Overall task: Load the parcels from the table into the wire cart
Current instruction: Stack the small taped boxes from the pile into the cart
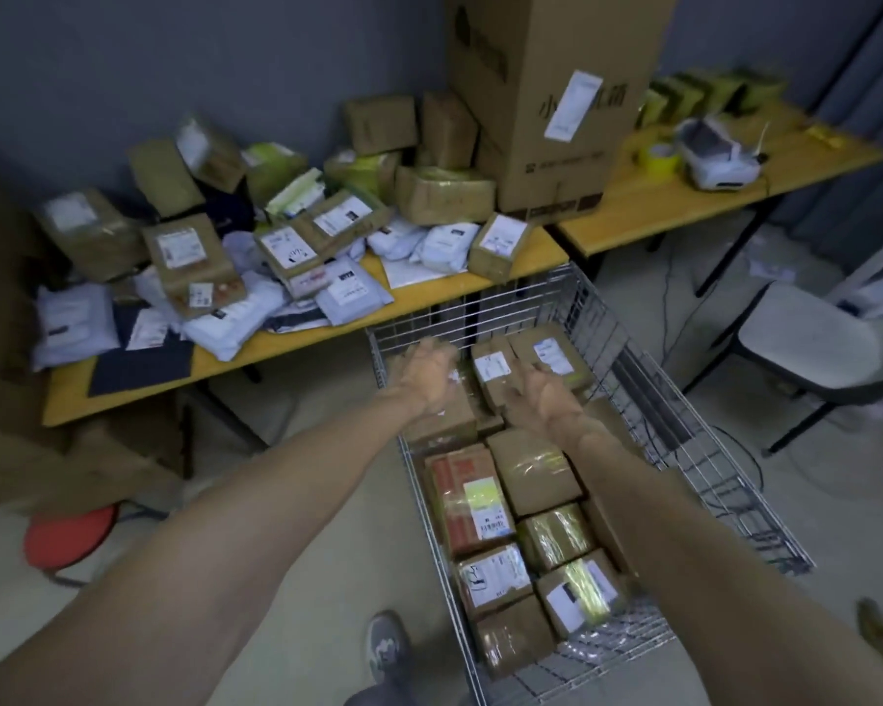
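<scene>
Reaching over the far end of the wire cart (709,476), both arms are seen stretched from the head view, and the hands are blurred. The left hand (429,372) is held above a brown box with its fingers spread and loose, and nothing is seen gripped in it. The right hand (541,394) is laid over the boxes beside it, but its fingers are hidden behind its back, so whether anything is held cannot be told. The cart is parked end-on against the table (286,343), with its long axis running away from the person. It is already lined with taped boxes (467,501) laid flat, labels up, mostly lengthwise along the cart. Many parcels (189,252) are left heaped on the table, tilted at all angles, with white soft bags (225,323) tucked among and under them. The boxes are judged stiff and probably light. Their glossy tape may be slippery, so two opposite sides are best clasped. The bags are judged limp and should be lifted from beneath or pinched at the middle, since the contents may slide. A big carton (556,94) is stood at the back, where the second table (633,221) is butted up.
</scene>
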